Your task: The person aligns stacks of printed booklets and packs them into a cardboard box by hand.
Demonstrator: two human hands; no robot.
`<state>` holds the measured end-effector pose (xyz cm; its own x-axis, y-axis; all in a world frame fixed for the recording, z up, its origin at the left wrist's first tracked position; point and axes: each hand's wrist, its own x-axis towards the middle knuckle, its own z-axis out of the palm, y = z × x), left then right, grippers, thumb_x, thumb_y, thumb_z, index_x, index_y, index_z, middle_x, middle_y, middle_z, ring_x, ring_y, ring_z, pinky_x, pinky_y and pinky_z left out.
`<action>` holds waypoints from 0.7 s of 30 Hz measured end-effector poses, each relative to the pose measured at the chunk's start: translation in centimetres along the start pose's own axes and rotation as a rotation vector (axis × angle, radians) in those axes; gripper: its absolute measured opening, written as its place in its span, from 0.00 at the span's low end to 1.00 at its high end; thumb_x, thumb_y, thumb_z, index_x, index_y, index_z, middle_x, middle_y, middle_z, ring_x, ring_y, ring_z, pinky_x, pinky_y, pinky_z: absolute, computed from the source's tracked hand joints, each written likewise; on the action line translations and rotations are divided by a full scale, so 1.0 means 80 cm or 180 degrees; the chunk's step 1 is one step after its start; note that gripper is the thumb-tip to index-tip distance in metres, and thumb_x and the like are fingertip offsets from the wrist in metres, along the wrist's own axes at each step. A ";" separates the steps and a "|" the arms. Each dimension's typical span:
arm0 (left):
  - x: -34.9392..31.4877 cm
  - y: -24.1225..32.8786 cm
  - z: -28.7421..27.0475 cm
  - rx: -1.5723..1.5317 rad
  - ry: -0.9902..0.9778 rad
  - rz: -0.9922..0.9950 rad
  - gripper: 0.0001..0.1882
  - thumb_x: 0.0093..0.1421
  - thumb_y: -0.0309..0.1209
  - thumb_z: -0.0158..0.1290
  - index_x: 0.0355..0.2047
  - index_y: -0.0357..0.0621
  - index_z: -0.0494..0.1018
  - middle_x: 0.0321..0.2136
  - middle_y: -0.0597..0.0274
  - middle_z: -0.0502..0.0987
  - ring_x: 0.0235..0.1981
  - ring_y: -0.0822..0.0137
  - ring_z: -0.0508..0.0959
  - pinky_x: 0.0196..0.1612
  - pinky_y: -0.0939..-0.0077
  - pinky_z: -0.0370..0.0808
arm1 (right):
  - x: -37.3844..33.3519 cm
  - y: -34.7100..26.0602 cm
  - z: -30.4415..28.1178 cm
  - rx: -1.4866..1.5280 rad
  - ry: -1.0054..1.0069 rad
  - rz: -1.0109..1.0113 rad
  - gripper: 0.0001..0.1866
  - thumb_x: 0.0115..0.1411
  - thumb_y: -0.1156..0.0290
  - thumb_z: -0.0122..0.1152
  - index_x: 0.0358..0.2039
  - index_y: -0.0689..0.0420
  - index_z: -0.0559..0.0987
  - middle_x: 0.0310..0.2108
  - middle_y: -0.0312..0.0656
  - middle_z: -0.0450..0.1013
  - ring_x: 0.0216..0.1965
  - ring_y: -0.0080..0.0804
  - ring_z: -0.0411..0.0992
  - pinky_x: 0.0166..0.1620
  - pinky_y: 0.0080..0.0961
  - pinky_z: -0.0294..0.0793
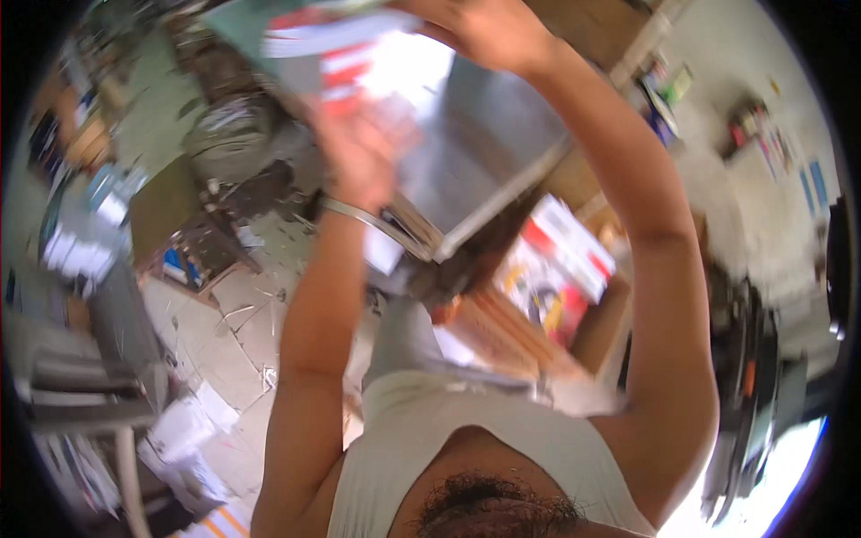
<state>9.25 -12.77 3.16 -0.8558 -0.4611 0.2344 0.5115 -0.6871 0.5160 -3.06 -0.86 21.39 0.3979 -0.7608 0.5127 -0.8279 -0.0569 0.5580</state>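
Note:
A red-and-white printed packet (345, 61), smeared by motion, is held up over a grey metal tabletop (489, 134). My left hand (363, 148) grips its near side; the fingers are blurred against the white and red surface. At the top edge of the picture, my right hand (493, 31) reaches in from the right with its fingers bent toward the packet's far side. Its fingertips are partly cut off and blurred, so whether they grip the packet does not show. A bangle (354, 212) circles my left wrist.
Below the table's near corner stands an open cardboard box (511, 327) with red, white and yellow printed packages (560, 269). To the left, a low wooden stool (193, 260) and a dark green sack (235, 139) sit on the littered floor. Papers (188, 435) lie at lower left.

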 end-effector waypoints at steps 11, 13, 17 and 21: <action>-0.050 0.045 0.090 0.0889 0.0372 0.0980 0.25 0.68 0.32 0.50 0.59 0.25 0.66 0.61 0.39 0.69 0.64 0.49 0.69 0.68 0.50 0.69 | -0.083 -0.097 -0.052 0.0082 0.1050 -0.0213 0.23 0.55 0.65 0.61 0.53 0.54 0.77 0.34 0.42 0.79 0.33 0.42 0.80 0.32 0.39 0.80; -0.087 0.036 0.104 0.0940 0.0176 0.0978 0.25 0.67 0.33 0.50 0.59 0.26 0.66 0.61 0.40 0.70 0.64 0.51 0.70 0.68 0.52 0.69 | -0.107 -0.123 -0.097 0.0290 0.1167 -0.0136 0.24 0.56 0.66 0.63 0.54 0.54 0.76 0.37 0.44 0.79 0.34 0.45 0.80 0.34 0.41 0.81; -0.129 0.018 0.099 0.0796 0.0040 0.0863 0.25 0.66 0.36 0.51 0.58 0.30 0.68 0.59 0.44 0.74 0.58 0.54 0.76 0.61 0.60 0.74 | -0.107 -0.147 -0.167 0.1549 -0.0525 0.1561 0.31 0.58 0.51 0.62 0.58 0.56 0.76 0.46 0.45 0.80 0.43 0.44 0.79 0.47 0.39 0.79; -0.151 -0.034 0.124 0.0800 0.0242 0.0803 0.15 0.65 0.35 0.51 0.44 0.34 0.74 0.44 0.51 0.80 0.45 0.60 0.81 0.46 0.68 0.77 | -0.089 -0.143 -0.178 0.2056 -0.1270 0.2599 0.55 0.46 0.20 0.60 0.55 0.60 0.81 0.50 0.54 0.80 0.51 0.51 0.78 0.53 0.43 0.76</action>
<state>17.40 0.22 7.09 -0.6922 -0.6453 0.3231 0.6628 -0.3913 0.6385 9.18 14.43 20.64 -0.4194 -0.8700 0.2595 -0.8792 0.3180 -0.3548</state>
